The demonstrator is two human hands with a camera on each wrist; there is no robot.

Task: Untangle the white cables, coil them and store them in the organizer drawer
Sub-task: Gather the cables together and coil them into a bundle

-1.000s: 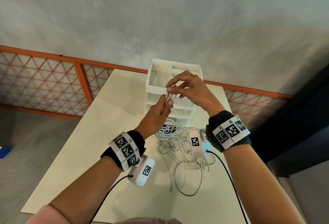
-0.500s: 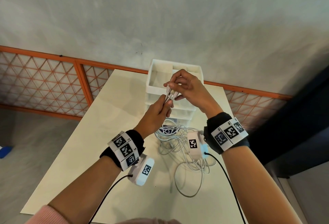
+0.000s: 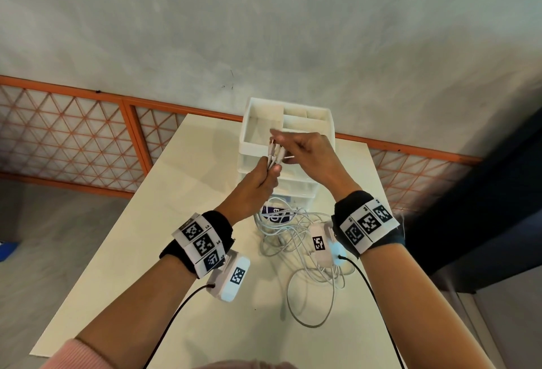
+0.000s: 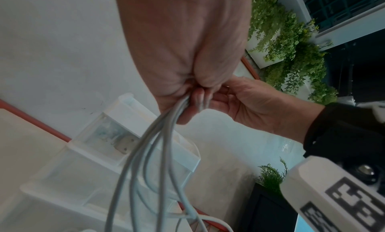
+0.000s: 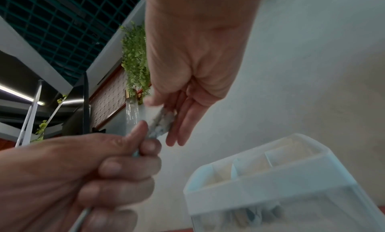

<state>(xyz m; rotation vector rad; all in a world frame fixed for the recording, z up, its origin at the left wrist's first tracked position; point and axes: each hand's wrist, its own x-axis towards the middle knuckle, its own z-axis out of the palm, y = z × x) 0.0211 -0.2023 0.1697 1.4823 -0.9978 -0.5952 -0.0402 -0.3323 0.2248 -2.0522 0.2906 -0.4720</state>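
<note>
Several white cables [image 3: 274,155] rise as a bundle from a loose tangle [image 3: 296,233] on the table. My left hand [image 3: 262,176] grips the bundle in a fist just below the plug ends, and the strands [image 4: 145,153] hang down from it. My right hand [image 3: 296,148] pinches the plug ends [image 5: 162,122] between thumb and fingers, right above the left fist [image 5: 104,166]. Both hands are held in front of the white organizer [image 3: 289,122], whose open top compartments show. The lower drawers are partly hidden behind the hands.
The organizer [image 5: 270,178] stands at the far edge of the cream table [image 3: 181,222], against a grey wall with an orange lattice rail [image 3: 73,139]. A blue-and-white item [image 3: 275,214] lies under the cable tangle. Black wrist-camera leads trail over the near table.
My right fingers have shifted slightly along the plug ends and now reach a little further left and up. The left fist has hardly moved.
</note>
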